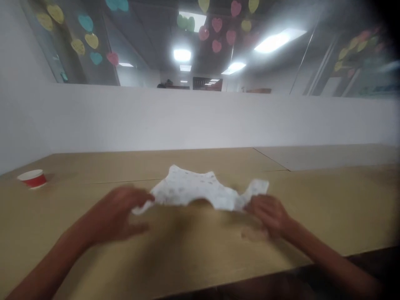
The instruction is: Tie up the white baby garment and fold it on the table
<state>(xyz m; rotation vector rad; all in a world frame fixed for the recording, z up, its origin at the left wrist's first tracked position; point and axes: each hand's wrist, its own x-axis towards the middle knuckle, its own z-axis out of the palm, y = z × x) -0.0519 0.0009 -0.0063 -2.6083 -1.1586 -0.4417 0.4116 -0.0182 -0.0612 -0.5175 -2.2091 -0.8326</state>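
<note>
nearest me are the person's two bare forearms, reaching in over the near edge of a light wood tabletop, with the dark floor showing below that edge. the left hand is a motion blur, its fingers spread and meeting the left end of a crumpled white speckled cloth, though i can't tell whether they're pinching it or only brushing it. the right hand sits at the other end, its fingers curled in against the cloth, and the blur hides whether they've really closed on it. the cloth lies between the hands, out toward the middle of the table, bunched and ragged along its edges (it could be thin paper, it's hard to say from here). well off to the left, near the far side of the tabletop, a small red paper cup with a white rim sits apart from everything. a pale panel lies at the far right of the table. behind it all runs a white partition, and above that, paper hearts in yellow, teal, pink and green are stuck on glass, under bright ceiling lights.
</note>
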